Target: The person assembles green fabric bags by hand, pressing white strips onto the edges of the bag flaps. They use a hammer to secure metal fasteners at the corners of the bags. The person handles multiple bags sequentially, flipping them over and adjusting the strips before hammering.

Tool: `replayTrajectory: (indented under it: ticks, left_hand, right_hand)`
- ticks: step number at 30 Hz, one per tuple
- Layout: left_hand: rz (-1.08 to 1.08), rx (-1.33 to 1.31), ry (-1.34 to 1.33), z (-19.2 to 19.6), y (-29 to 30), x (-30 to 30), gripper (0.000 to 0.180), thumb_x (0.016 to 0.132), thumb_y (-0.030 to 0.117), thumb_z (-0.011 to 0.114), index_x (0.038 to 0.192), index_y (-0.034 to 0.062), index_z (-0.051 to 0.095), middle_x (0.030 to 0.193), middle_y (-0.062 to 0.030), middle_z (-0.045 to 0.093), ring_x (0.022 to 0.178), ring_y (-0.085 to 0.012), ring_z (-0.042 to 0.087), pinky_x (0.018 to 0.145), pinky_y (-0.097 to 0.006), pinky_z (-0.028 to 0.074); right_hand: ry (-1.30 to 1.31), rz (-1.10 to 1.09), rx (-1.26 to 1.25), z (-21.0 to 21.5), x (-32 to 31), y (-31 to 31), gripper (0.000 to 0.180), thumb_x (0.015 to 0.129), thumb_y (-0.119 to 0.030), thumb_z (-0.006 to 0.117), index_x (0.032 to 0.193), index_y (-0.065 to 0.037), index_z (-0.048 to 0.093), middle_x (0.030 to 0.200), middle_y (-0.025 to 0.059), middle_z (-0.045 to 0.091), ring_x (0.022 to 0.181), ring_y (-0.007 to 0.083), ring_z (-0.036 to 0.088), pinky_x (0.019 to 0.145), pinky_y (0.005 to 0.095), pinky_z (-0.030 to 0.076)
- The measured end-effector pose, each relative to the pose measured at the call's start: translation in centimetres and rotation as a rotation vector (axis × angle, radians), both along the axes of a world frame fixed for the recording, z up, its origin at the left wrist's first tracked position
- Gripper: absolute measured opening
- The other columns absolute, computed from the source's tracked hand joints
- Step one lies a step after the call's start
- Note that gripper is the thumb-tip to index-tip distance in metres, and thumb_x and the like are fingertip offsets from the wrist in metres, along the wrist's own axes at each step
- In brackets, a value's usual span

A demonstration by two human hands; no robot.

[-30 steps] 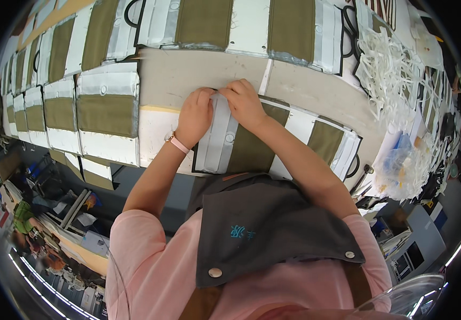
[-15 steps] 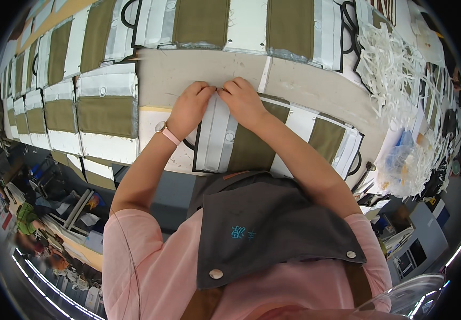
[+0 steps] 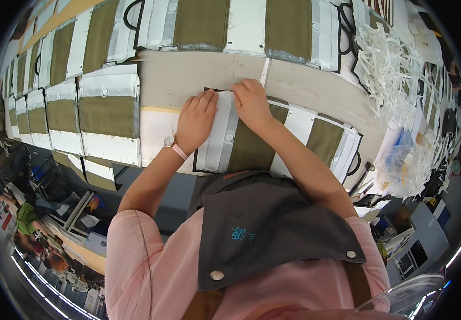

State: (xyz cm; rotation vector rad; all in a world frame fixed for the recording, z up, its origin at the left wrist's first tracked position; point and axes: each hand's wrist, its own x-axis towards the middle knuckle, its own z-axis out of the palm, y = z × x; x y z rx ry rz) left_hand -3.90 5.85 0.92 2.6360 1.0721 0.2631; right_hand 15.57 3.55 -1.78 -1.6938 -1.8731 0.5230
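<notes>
An olive and white fabric panel (image 3: 251, 148) with black edging lies flat at the table's near edge, in front of my body. My left hand (image 3: 197, 118) rests on its left side with the fingers laid out along the pale strip (image 3: 221, 133). At the panel's far edge, the fingers of my right hand (image 3: 253, 102) are bent and pinch the border close to the strip's end. A black corner of the edging (image 3: 209, 89) shows beyond my left fingertips. The exact grip under my right fingers is partly hidden.
Similar olive and white panels (image 3: 107, 114) lie in rows at the left and along the far side (image 3: 201, 24). A heap of white strips (image 3: 385, 69), a clear plastic bag (image 3: 398, 162) and a small hammer (image 3: 368, 168) are at the right.
My left hand has left the pinch at the far edge and now lies flatter, slightly nearer me. My right hand has shifted a little right. The black corner between them has come into view.
</notes>
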Motion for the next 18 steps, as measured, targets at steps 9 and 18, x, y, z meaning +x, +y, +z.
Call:
replayTrajectory:
  ticks: [9, 18]
  left_hand:
    - [0.053, 0.002, -0.022, 0.08, -0.5, 0.2, 0.042, 0.089, 0.016, 0.063, 0.129, 0.0036, 0.057, 0.132, -0.0099, 0.057, 0.122, -0.0241, 0.053, 0.103, -0.041, 0.04]
    - [0.083, -0.038, -0.045, -0.19, -0.53, 0.45, 0.047, 0.091, 0.017, 0.063, 0.134, 0.0034, 0.054, 0.13, -0.0107, 0.057, 0.12, -0.0249, 0.053, 0.103, -0.042, 0.038]
  right_hand:
    - [-0.113, 0.211, 0.085, 0.21, 0.76, -0.36, 0.015, 0.073, -0.001, 0.063, 0.087, -0.006, 0.066, 0.093, 0.0066, 0.058, 0.092, 0.0274, 0.055, 0.085, 0.0385, 0.049]
    - [0.083, 0.033, 0.03, -0.03, 0.15, -0.13, 0.015, 0.076, 0.001, 0.064, 0.09, -0.003, 0.064, 0.092, 0.0103, 0.06, 0.092, 0.0315, 0.056, 0.084, 0.0419, 0.049]
